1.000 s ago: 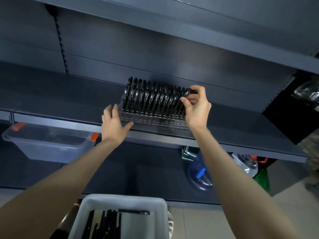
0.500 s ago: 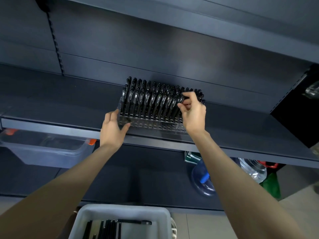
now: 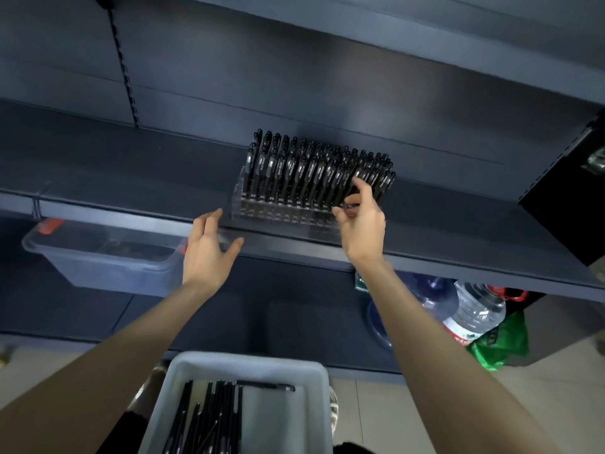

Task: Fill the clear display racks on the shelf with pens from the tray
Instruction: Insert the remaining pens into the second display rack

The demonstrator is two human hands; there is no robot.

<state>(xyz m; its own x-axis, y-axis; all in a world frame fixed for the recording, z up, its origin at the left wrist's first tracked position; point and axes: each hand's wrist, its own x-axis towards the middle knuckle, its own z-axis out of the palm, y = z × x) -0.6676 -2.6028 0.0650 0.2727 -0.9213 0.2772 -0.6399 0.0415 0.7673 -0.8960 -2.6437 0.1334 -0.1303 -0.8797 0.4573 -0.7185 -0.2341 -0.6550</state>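
Pens at right end touched by right hand fingers, loosely curled, grip not discernible; left hand spread, empty, just left of clear rack. Clear rack, at shelf front edge, judged nearly full; spare pens left in tray.

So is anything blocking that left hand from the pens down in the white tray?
Nothing visible does. The left hand hovers open by the shelf edge, and the pens lie uncovered in the tray below it, with only open space between.
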